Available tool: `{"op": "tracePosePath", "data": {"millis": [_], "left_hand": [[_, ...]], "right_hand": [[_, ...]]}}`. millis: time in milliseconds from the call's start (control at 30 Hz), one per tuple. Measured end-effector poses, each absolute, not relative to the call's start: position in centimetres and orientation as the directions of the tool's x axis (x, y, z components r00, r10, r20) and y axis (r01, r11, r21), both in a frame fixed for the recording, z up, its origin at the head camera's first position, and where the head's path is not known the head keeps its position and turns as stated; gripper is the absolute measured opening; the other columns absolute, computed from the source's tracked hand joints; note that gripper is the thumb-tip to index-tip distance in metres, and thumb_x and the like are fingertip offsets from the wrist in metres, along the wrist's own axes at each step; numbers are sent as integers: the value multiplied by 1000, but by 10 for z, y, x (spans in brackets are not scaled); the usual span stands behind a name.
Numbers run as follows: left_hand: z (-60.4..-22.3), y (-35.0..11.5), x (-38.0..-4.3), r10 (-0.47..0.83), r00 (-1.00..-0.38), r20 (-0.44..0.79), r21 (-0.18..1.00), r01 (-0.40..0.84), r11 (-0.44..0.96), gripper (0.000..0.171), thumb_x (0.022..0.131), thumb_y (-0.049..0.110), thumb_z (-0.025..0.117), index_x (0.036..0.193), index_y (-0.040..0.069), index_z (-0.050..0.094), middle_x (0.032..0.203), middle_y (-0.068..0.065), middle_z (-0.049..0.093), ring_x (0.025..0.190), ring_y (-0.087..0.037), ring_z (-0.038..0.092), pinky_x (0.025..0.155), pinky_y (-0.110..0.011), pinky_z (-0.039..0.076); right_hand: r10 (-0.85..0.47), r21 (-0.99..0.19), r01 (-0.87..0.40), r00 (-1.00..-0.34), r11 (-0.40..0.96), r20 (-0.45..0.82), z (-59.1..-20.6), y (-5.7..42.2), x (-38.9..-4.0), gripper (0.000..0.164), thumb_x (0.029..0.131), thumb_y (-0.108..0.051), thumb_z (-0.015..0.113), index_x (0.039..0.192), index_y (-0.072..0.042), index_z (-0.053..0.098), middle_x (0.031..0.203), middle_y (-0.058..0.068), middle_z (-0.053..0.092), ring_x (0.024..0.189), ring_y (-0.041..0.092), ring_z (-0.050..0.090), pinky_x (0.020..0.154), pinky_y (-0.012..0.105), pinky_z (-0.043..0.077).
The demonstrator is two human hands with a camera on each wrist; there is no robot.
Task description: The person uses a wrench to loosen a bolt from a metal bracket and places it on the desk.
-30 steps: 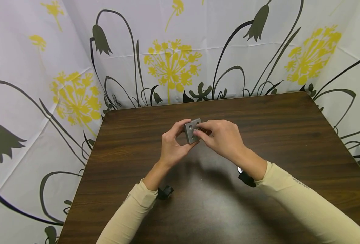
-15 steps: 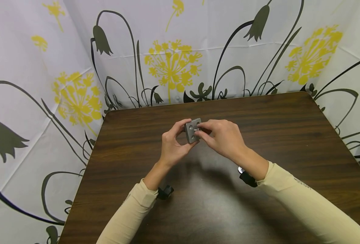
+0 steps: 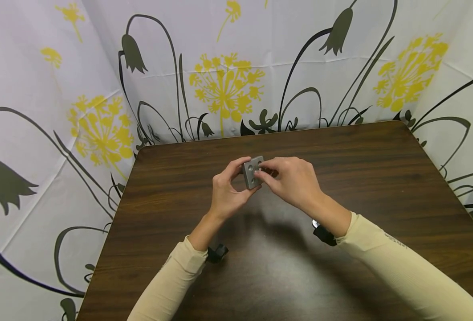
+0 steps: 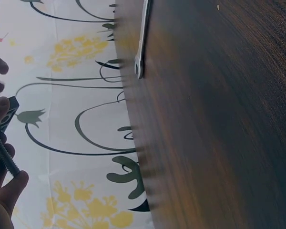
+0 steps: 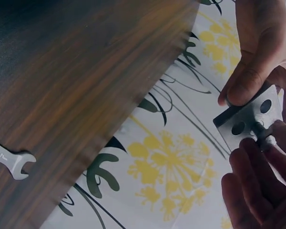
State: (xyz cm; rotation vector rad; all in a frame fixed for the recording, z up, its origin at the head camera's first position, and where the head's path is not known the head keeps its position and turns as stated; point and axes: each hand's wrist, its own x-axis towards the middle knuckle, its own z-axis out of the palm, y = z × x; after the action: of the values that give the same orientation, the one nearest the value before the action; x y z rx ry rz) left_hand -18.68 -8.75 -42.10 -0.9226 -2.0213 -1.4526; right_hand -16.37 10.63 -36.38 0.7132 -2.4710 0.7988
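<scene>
My left hand [image 3: 229, 189] grips a grey metal block [image 3: 247, 175] by its edges, holding it tilted above the table. Several round holes show in the block's face. My right hand [image 3: 296, 180] pinches a threaded bolt [image 5: 259, 128] that stands out from the middle of this face. The right fingers hide part of the bolt. In the left wrist view, the long threaded bolt [image 4: 5, 155] runs down from the block [image 4: 10, 113] to a fingertip. From the right wrist, the block [image 5: 231, 125] shows between the left thumb above and the right fingers below.
A wrench [image 4: 141, 47] lies on the dark wooden table [image 3: 172, 178]; its open-ended jaw [image 5: 21, 164] shows in the right wrist view. Behind the table hangs a white floral curtain [image 3: 160, 107]. Each wrist carries a black strapped camera [image 3: 218, 253].
My right fingertips shift slightly at the bolt; half a second ago more of it showed between them. The left hand and block stay almost in place.
</scene>
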Motion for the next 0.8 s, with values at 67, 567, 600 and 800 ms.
{"op": "tracePosePath", "data": {"millis": [67, 567, 600, 800], "left_hand": [[-421, -88, -187, 239, -656, 716, 622, 755, 208, 67, 66, -7, 86, 127, 1, 58, 114, -12, 68, 97, -23, 69, 85, -36, 55], [-396, -81, -170, 240, -637, 732, 601, 770, 214, 62, 62, -16, 84, 119, -12, 56, 107, -25, 67, 90, -35, 70, 79, -47, 56], [-394, -81, -169, 240, -638, 731, 601, 770, 214, 62, 63, -16, 83, 118, -12, 56, 107, -25, 67, 90, -35, 70, 79, -47, 56], [-392, -81, -168, 237, -638, 733, 600, 770, 215, 62, 63, -16, 83, 118, -11, 57, 107, -25, 67, 91, -34, 70, 80, -46, 56]], "right_hand": [[-370, -384, -624, -745, 680, 555, -363, 107, -163, 18, 84, -23, 80, 101, -18, 79, 89, -7, 69, 70, 10, 62, 52, 31, 49], [-359, -399, -567, -797, 720, 485, -365, 108, -162, 26, 82, -24, 81, 107, -19, 77, 87, -8, 68, 68, 10, 62, 52, 32, 48], [-373, -389, -584, -785, 712, 494, -365, 108, -162, 28, 81, -21, 82, 109, -19, 77, 90, -8, 68, 70, 11, 62, 53, 32, 49], [-345, -409, -571, -791, 712, 505, -365, 107, -162, 29, 85, -34, 78, 109, -17, 76, 84, -6, 69, 66, 11, 62, 49, 31, 46]]}}
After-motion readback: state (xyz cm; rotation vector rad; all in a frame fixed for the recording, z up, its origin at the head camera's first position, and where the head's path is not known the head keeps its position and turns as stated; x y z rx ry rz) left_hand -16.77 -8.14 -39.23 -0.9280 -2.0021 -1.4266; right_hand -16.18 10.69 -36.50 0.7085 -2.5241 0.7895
